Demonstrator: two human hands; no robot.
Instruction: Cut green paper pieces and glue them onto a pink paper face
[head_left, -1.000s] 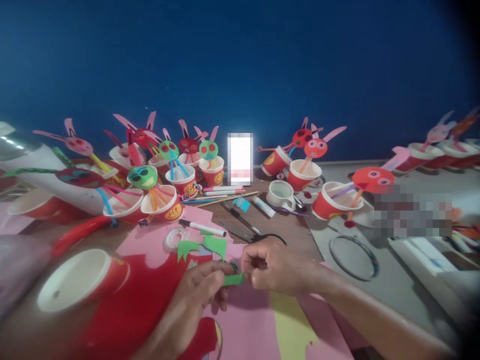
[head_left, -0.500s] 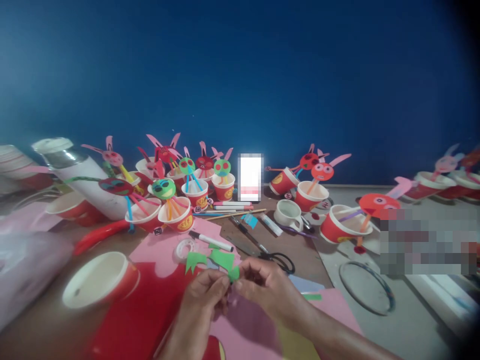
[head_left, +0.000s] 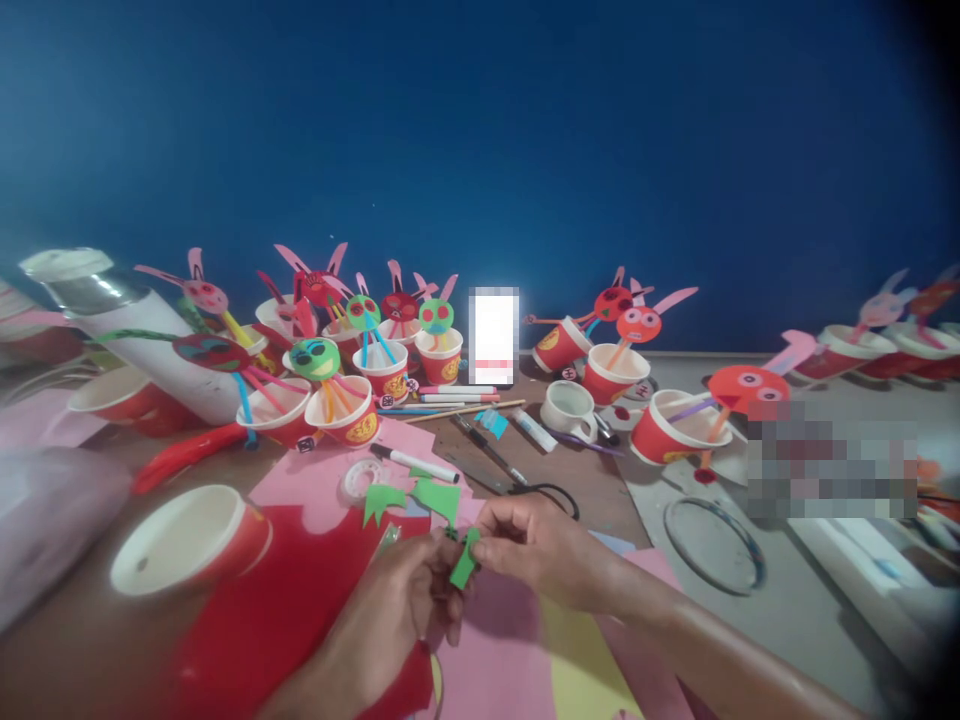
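Note:
A small green paper piece (head_left: 465,560) is pinched between thumb and finger of my right hand (head_left: 536,550). Close against its left side, my left hand (head_left: 401,600) has its fingers curled; whether they grip the piece too is hard to make out. Just beyond my hands lie two cut green paper scraps (head_left: 436,498) beside a roll of clear tape (head_left: 363,480). Under my hands are red paper (head_left: 277,600), pink paper (head_left: 510,650) and yellow paper (head_left: 581,660).
Red-and-white paper cups (head_left: 345,410) with paper faces on colored stems stand across the back. One cup (head_left: 187,540) lies tipped at left. Markers (head_left: 416,463), black scissors (head_left: 562,495), a white mug (head_left: 568,410) and a wire ring (head_left: 716,545) lie around.
The small green piece now shows as a longer upright strip between my hands. My left hand has shifted slightly left and down. The whole view has moved a little.

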